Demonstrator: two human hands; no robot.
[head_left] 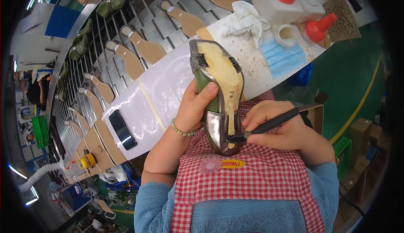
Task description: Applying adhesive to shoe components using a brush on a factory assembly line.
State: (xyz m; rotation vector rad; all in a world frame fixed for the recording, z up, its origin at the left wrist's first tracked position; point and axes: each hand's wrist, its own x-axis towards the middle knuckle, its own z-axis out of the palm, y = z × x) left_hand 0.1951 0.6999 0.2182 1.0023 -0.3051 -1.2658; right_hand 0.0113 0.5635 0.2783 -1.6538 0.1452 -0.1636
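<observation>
Near the centre of the frame, the fingers of my left hand (192, 107) are closed around a green and metallic-grey shoe (224, 81), my thumb on the edge of its pale yellow underside, which faces up with the narrow end toward the bottom of the frame. Just right of it, my right hand (286, 133) grips a black-handled tool (275, 120), its dark end over that narrow part (whether it presses there, I can't tell). 1 blue mask (283, 58) lies at upper right, and 1 dark phone (123, 130) at left.
</observation>
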